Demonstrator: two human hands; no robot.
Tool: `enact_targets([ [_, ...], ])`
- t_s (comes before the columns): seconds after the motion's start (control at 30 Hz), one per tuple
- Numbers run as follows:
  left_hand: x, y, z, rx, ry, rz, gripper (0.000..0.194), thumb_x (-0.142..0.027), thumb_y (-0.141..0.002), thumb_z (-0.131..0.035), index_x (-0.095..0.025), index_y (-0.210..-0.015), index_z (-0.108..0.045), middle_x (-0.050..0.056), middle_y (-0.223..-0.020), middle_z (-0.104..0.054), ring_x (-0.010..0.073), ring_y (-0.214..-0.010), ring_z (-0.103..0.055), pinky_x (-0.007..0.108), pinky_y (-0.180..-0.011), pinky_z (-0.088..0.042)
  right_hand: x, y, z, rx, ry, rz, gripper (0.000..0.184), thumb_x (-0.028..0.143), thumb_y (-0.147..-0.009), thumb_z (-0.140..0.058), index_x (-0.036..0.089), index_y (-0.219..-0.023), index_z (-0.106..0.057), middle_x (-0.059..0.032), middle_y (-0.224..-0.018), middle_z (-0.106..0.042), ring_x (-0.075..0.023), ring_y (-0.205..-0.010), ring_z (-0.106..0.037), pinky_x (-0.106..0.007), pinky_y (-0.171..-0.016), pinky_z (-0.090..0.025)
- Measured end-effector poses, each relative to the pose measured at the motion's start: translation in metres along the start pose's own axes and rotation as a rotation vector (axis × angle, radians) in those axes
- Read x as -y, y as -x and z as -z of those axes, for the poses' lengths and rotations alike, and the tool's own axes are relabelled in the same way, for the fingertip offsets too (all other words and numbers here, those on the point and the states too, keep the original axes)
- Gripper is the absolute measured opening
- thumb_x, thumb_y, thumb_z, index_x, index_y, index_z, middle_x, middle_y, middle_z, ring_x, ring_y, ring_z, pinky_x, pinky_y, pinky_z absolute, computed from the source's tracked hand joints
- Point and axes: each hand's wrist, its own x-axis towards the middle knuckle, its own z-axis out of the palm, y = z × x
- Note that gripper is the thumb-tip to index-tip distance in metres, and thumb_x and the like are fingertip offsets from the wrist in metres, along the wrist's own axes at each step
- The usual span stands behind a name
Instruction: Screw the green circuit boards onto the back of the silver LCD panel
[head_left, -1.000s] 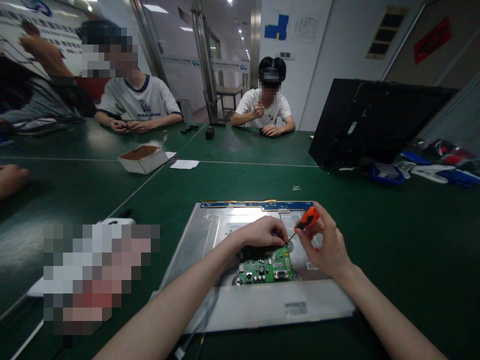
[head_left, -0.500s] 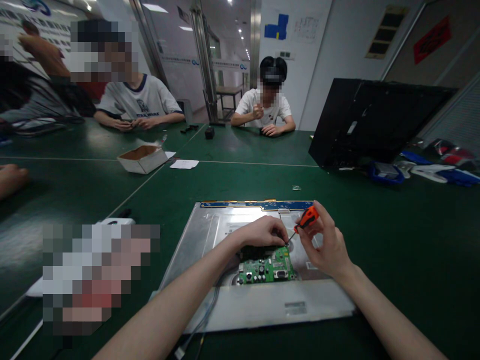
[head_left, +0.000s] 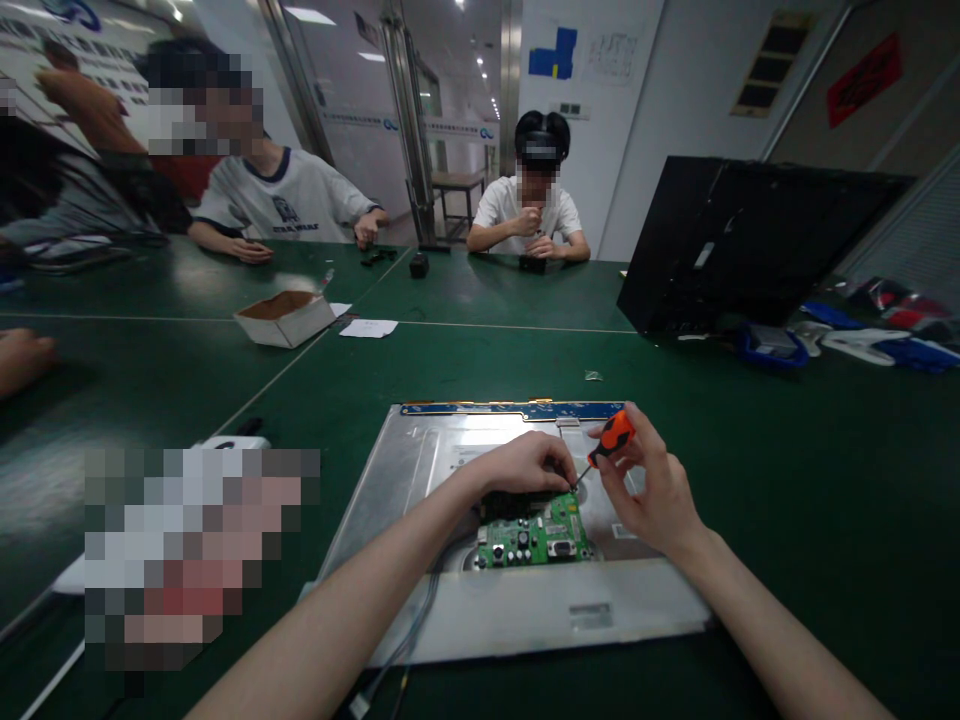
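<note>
A flat metal display panel [head_left: 375, 480] lies on the green table in front of me, with a green circuit board [head_left: 525, 535] on its back. My right hand [head_left: 660, 490] grips an orange and black screwdriver [head_left: 613, 436] by its handle. The shaft slants down to the left, and its tip meets the board's upper right corner. Beside that tip, my left hand [head_left: 536, 463] has its fingers pinched together at the board's corner; whatever they hold is hidden. A blue circuit strip [head_left: 517, 411] runs along the panel's far edge.
Cables [head_left: 420, 630] hang over the panel's near left edge. An open cardboard box [head_left: 285, 322] and a paper slip [head_left: 368, 328] lie farther left. A black monitor casing [head_left: 750, 240] stands at the back right, near blue and white gloves [head_left: 892, 345]. Two people sit across the table.
My hands stay nearly in place, with the screwdriver handle turned slightly. Across the table, the person on the left has reached a hand out to the right, and the other person's hands have come together.
</note>
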Motion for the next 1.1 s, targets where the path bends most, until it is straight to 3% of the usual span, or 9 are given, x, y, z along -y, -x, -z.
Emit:
enact_targets([
  [0.27,0.0013,-0.0003,-0.0006,-0.012,-0.006,-0.010,0.010,-0.007,-0.075,-0.070,-0.014,-0.082,-0.071,0.001,-0.080,-0.067,0.0144,-0.076,-0.061,0.023,-0.071,-0.045,-0.0035,0.0021,-0.0016,-0.105,0.140,0.061,0.069,0.026,-0.090,-0.060,0.025,-0.148,-0.023,0.0049,-0.068,-0.058,-0.0117,-0.044,-0.056,-0.023,-0.040,-0.050],
  [0.43,-0.0002,-0.0006,-0.0005,-0.016,-0.010,-0.001,0.010,-0.007,-0.075,-0.069,-0.015,-0.081,-0.071,0.000,-0.079,-0.066,0.0134,-0.075,-0.060,0.022,-0.070,-0.044,-0.0031,0.0016,-0.0017,-0.078,0.097,0.044,0.070,0.026,-0.091,-0.059,0.024,-0.148,-0.019,0.0042,-0.068,-0.059,-0.0127,-0.046,-0.058,-0.024,-0.040,-0.051],
  [0.63,-0.0001,-0.0014,-0.0010,-0.011,-0.003,0.006,0.009,-0.008,-0.075,-0.069,-0.015,-0.080,-0.071,0.001,-0.080,-0.068,0.0144,-0.076,-0.061,0.024,-0.071,-0.045,-0.0001,0.0012,-0.0006,-0.019,-0.002,-0.004,0.072,0.016,-0.091,-0.052,0.024,-0.151,-0.014,-0.0051,-0.089,-0.068,-0.0139,-0.057,-0.063,-0.027,-0.048,-0.056],
  [0.9,-0.0004,-0.0009,0.0004,-0.006,-0.013,-0.013,0.010,-0.007,-0.074,-0.069,-0.015,-0.080,-0.071,0.000,-0.079,-0.067,0.0139,-0.076,-0.060,0.023,-0.071,-0.045,-0.0033,0.0040,-0.0026,-0.077,0.099,0.000,0.075,0.024,-0.089,-0.059,0.026,-0.150,-0.016,0.0064,-0.064,-0.056,-0.0123,-0.045,-0.057,-0.023,-0.041,-0.050],
  [1.1,-0.0007,-0.0002,-0.0005,-0.013,-0.013,0.014,0.010,-0.008,-0.075,-0.069,-0.016,-0.082,-0.071,-0.001,-0.078,-0.066,0.0134,-0.075,-0.060,0.023,-0.070,-0.044,-0.0023,0.0020,-0.0016,-0.036,0.040,0.024,0.073,0.022,-0.090,-0.057,0.027,-0.150,-0.015,0.0017,-0.075,-0.063,-0.0121,-0.049,-0.059,-0.024,-0.044,-0.053],
])
